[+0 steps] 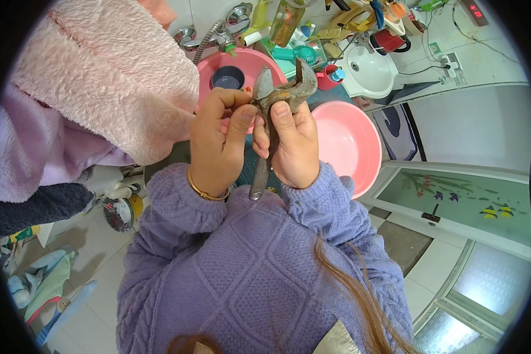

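Currently I hold the rusty wrench [274, 112] upright, long axis vertical, jaws up: right hand [292, 147] wraps its handle, left hand [217, 144] pinches the head.

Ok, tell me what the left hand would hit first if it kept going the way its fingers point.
The left hand points up and slightly right, its fingertips already on the rusty adjustable wrench. Past that, the first thing in line looks like the pink basin holding a dark cup, though depth is unclear.
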Demonstrator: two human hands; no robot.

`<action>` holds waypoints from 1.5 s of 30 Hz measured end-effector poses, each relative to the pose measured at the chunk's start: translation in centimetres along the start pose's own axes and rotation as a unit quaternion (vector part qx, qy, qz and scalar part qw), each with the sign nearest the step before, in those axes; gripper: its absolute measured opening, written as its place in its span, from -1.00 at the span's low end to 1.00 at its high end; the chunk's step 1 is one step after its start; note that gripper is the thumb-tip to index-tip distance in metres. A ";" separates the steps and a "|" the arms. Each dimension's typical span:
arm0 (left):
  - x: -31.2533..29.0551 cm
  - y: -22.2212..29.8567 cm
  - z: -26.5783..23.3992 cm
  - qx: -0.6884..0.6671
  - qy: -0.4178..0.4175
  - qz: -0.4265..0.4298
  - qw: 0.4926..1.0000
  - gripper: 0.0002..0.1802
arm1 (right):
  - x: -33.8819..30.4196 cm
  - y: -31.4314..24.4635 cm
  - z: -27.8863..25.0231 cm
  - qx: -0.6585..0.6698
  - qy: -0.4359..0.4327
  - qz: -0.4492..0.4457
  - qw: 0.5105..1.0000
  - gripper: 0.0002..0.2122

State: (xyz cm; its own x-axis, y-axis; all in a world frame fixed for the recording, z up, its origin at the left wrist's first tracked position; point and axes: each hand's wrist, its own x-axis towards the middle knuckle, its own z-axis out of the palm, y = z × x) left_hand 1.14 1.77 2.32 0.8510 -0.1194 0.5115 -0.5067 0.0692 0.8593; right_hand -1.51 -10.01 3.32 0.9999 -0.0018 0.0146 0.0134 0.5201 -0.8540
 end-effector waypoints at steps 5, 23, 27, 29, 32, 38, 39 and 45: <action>-0.3 0.8 0.5 -0.200 -0.010 -0.145 0.969 -0.84 | 0.0 0.1 0.0 0.017 -0.007 -0.018 1.000 -0.69; 0.1 1.1 1.1 -0.089 0.019 -0.081 0.992 -0.86 | 0.5 0.3 0.1 0.048 0.008 -0.031 0.998 -0.79; 0.1 1.3 1.2 -0.050 0.025 -0.061 0.997 -0.87 | 0.7 0.2 0.0 0.007 -0.003 -0.029 1.000 -0.81; 0.1 1.3 1.2 -0.084 0.025 -0.080 0.993 -0.87 | 0.6 0.0 -0.1 0.013 -0.015 -0.022 1.000 -0.81; -0.3 1.0 1.0 -0.220 0.019 -0.145 0.965 -0.87 | 0.5 -0.2 -0.1 0.046 -0.036 -0.011 0.998 -0.80; 0.2 0.2 -0.2 -0.089 -0.011 -0.076 0.993 -0.83 | 0.4 -1.0 -0.2 0.027 -0.055 -0.002 0.998 -0.69; 0.3 0.4 -0.2 -0.084 -0.018 -0.084 0.993 -0.82 | 0.4 -1.1 -0.4 0.018 -0.058 -0.005 0.998 -0.68; 1.5 0.9 -1.2 -0.113 -0.074 -0.139 0.981 -0.73 | 0.4 -1.7 -0.8 -0.035 -0.080 0.012 0.996 -0.63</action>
State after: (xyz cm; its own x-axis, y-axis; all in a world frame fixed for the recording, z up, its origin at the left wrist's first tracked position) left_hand 2.07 2.88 3.88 0.9145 -0.3055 0.2653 -0.1999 0.2289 0.9527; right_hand -1.13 -11.55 4.40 0.9861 0.1500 0.0717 -0.0050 0.4576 -0.8891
